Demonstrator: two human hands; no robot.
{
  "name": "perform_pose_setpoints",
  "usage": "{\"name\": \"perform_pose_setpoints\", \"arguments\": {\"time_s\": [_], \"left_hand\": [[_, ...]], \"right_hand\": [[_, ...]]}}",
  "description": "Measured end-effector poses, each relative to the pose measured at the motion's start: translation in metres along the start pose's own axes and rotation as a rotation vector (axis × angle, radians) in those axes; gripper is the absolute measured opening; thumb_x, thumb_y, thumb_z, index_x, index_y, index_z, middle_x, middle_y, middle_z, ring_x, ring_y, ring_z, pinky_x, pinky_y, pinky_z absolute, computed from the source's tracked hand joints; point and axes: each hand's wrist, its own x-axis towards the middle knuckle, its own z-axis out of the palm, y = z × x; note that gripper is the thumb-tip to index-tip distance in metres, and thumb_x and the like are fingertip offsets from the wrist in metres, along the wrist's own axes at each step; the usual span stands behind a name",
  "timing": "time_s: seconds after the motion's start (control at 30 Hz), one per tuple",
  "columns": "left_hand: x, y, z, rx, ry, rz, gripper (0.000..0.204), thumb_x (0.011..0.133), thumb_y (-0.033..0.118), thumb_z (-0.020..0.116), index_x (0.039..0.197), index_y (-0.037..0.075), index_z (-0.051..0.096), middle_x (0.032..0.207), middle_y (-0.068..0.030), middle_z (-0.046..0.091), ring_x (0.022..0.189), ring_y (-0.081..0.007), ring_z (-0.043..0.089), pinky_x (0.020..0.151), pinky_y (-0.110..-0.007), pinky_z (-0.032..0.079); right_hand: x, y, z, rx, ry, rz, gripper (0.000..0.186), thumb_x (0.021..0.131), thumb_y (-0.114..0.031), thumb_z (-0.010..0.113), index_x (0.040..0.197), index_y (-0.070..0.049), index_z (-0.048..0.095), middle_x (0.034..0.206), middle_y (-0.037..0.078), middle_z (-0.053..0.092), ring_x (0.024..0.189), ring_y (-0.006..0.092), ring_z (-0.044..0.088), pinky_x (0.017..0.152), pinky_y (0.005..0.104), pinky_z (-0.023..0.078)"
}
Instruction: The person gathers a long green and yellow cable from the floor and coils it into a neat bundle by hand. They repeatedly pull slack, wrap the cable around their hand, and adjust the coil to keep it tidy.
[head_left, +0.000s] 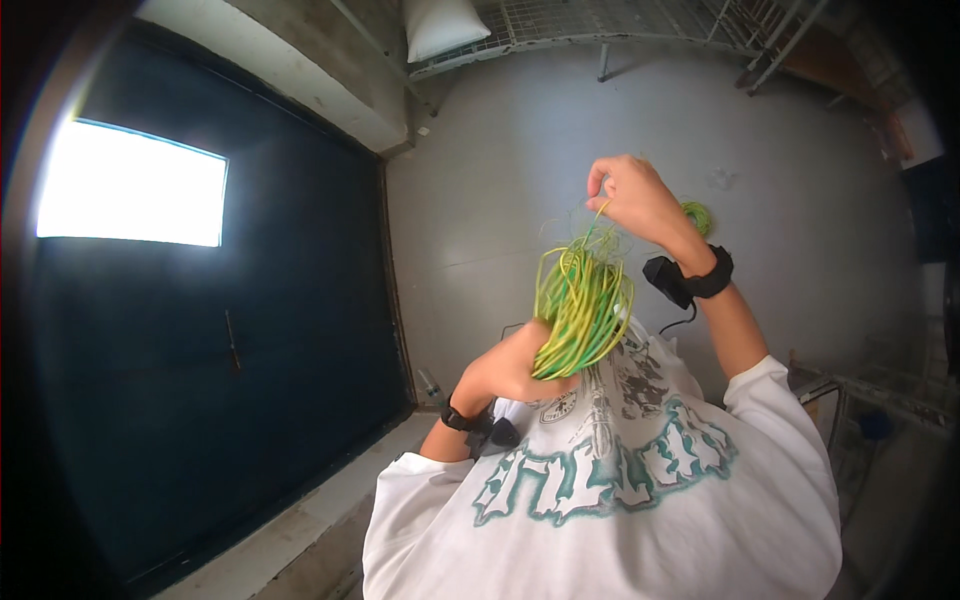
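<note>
A thick bundle of yellow-green wire [582, 305] hangs in front of my chest, looped at its lower end and frayed into thin strands at the top. My left hand [515, 365] is wrapped around the bundle's lower part from the left. Above and to the right, my right hand [637, 200] pinches a strand that leads up from the top of the bundle. Beyond my right wrist, a second coil of green wire [697, 217] is partly hidden by that wrist. Black straps with small black devices sit on both wrists.
A dark blue door [300, 300] with a bright pane stands at the left. A metal bed frame [560, 30] with a white pillow [440, 28] is at the far side. Grey floor [480, 180] lies between, with a small clear scrap [720, 179] on it.
</note>
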Motion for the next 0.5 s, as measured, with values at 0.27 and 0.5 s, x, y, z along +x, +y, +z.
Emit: {"name": "perform_pose_setpoints", "arguments": {"time_s": [0.27, 0.5], "left_hand": [[0.013, -0.029, 0.005, 0.526, 0.317, 0.383, 0.020, 0.054, 0.015, 0.067, 0.058, 0.002, 0.054, 0.049, -0.0130, 0.047, 0.046, -0.0344, 0.046, 0.047, -0.041, 0.038], [0.015, -0.041, 0.015, 0.799, 0.322, 0.538, 0.025, 0.051, 0.019, 0.068, 0.054, 0.006, 0.047, 0.046, -0.0071, 0.044, 0.043, -0.0275, 0.047, 0.046, -0.036, 0.039]], "right_hand": [[-0.007, -0.026, -0.014, 0.003, 0.038, -0.028, 0.010, 0.065, 0.002, 0.060, 0.075, 0.002, 0.057, 0.053, 0.008, 0.050, 0.051, 0.0207, 0.051, 0.052, 0.0354, 0.041], [-0.007, -0.037, -0.027, 0.097, 0.065, -0.002, 0.012, 0.065, 0.003, 0.058, 0.077, 0.003, 0.056, 0.049, 0.005, 0.044, 0.046, 0.0135, 0.043, 0.047, 0.0314, 0.036]]}}
